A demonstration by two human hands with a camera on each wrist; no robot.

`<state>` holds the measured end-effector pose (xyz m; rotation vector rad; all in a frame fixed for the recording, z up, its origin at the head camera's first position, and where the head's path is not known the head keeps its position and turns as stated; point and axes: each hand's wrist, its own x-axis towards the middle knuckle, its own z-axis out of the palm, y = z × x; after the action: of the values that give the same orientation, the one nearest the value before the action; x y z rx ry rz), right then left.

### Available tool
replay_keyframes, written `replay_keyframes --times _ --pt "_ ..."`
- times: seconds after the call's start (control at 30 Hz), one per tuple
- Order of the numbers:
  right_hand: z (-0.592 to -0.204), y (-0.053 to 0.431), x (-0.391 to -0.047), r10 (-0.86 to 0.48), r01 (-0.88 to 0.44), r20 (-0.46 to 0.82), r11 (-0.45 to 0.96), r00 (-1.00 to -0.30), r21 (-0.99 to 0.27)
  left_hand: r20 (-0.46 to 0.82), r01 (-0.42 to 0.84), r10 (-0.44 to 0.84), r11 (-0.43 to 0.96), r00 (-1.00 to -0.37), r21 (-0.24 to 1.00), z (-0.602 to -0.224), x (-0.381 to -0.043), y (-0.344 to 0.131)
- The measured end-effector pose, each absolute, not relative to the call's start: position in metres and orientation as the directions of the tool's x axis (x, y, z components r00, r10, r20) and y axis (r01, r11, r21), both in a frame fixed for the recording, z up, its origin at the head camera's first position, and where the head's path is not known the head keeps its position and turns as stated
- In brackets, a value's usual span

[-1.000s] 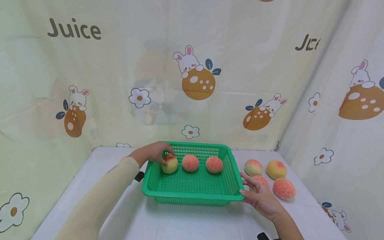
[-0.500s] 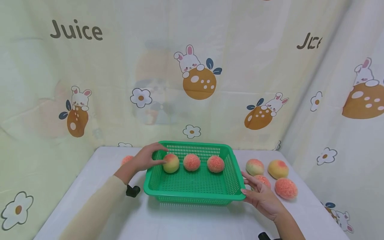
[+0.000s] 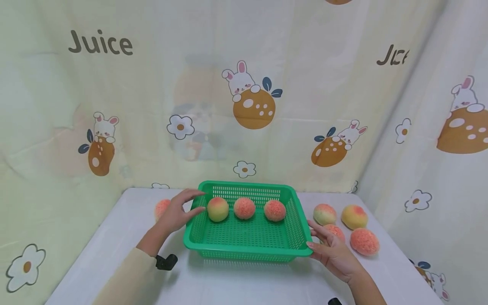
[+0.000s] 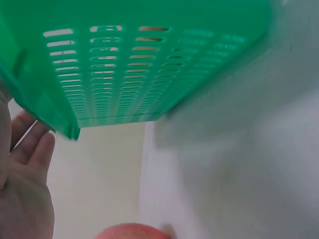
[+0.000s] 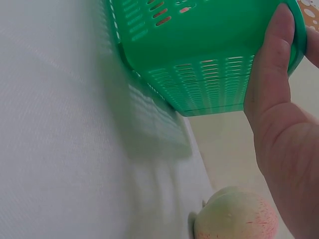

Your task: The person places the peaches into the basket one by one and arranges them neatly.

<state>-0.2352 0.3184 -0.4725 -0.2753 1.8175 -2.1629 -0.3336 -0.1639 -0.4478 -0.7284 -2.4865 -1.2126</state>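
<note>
A green slotted plastic basket sits on the white table, with three toy peaches in a row inside: a yellow one with a red top at the left, then a fuzzy pink one and another pink peach. My left hand hovers at the basket's left rim, thumb and fingers spread apart with nothing between them, just left of the yellow peach. My right hand pinches the right rim near its front corner. The right wrist view shows the thumb against the basket wall.
Right of the basket lie a pale green-pink peach, a yellow peach, a pink one partly behind my right hand, and another pink one. Behind my left hand a pink peach rests on the table. A printed curtain surrounds the table.
My left hand has let go of the yellow peach and drawn back leftward to the basket's rim. The peach stays in the basket. My right hand keeps its hold on the rim.
</note>
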Motion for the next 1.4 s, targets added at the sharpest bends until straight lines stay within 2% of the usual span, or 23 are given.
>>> replay_keyframes --times 0.13,0.37,0.6,0.87,1.13,1.3,1.4 --pt "-0.472 0.318 -0.235 -0.351 0.109 -0.046 -0.162 -0.935 -0.981 0.484 0.537 0.247 0.511 -0.84 0.671 -0.452 -0.326 -0.169" --pt "-0.472 0.317 -0.233 -0.347 0.11 -0.048 -0.164 -0.937 -0.98 0.438 0.431 0.128 0.552 -0.89 0.714 -0.459 -0.314 -0.179" --pt "-0.474 0.317 -0.234 -0.348 0.099 -0.032 -0.176 -0.937 -0.98 0.449 0.388 0.034 0.563 -0.893 0.729 -0.468 -0.302 -0.192" --pt "-0.477 0.316 -0.234 -0.361 0.082 -0.001 -0.208 -0.933 -0.975 0.381 0.281 -0.09 0.525 -0.92 0.803 -0.478 -0.296 -0.202" --pt "-0.475 0.315 -0.233 -0.334 0.092 -0.022 -0.193 -0.942 -0.977 0.339 0.198 -0.223 0.484 -0.914 0.852 -0.49 -0.295 -0.213" --pt "-0.475 0.314 -0.233 -0.329 0.093 -0.027 -0.187 -0.944 -0.978 0.361 0.195 -0.275 0.486 -0.891 0.852 -0.497 -0.299 -0.22" --pt "-0.475 0.314 -0.233 -0.331 0.088 -0.022 -0.186 -0.943 -0.979 0.329 0.154 -0.298 0.487 -0.896 0.86 -0.501 -0.302 -0.223"
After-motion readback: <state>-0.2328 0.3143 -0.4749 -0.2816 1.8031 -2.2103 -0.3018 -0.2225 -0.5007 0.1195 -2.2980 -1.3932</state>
